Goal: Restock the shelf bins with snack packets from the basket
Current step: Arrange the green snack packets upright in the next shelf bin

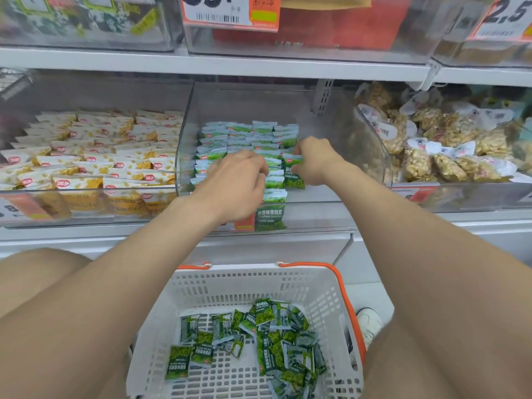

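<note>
Both my hands are inside the clear middle shelf bin (371,156), which holds rows of green snack packets (247,133). My right hand (313,159) pinches an upright green packet (293,175) at the right end of the rows. My left hand (239,182) rests palm-down on the front rows with fingers curled over the packets; what it holds is hidden. Below, a white basket (253,283) with orange handles holds several loose green packets (276,338).
To the left is a bin of yellow-and-white packets (95,156); to the right is a bin of bagged nut snacks (440,145). A shelf edge (230,64) with price tags runs above. A white shoe (370,323) shows beside the basket.
</note>
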The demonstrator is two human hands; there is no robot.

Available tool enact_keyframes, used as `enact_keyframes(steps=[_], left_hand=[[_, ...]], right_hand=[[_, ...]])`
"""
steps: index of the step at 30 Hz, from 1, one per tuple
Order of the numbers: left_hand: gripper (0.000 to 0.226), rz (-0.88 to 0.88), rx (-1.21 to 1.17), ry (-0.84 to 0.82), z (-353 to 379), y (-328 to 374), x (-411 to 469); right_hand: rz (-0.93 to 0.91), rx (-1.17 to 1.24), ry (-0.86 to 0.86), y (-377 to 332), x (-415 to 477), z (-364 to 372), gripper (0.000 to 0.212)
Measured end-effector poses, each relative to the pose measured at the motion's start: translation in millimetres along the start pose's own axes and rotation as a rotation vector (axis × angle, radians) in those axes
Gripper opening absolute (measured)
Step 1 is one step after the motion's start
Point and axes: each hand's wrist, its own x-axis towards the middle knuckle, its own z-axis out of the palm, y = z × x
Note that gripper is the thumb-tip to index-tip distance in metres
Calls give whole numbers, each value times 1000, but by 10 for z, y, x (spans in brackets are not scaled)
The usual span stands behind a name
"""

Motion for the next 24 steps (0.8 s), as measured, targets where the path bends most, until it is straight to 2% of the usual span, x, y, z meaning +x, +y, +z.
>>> enact_keyframes(steps=[7,9,11,14,17,20,24], left_hand=[[33,-25,-18,-101,7,-42,34],[33,-25,-18,-99,1,-48,30],[34,-16,-9,-80,-7,-46,16],[32,15,35,-5,-37,-13,-18],[29,67,78,109,-83,33,-64],[27,148,62,219,-129,76,-138],[10,216,-38,341,-232,226,-350]], right_hand=[[-80,51,91,-26,63,63,45],[-13,44,154,-22,20,37,59],[89,59,182,-16,-30,22,58],[139,103,84,-20,-78,31,46],[78,47,19,-8,-164,-18,31],[-12,-16,92,-5,-413,-136,16],[-193,92,295,-180,-1016,-275,26]])
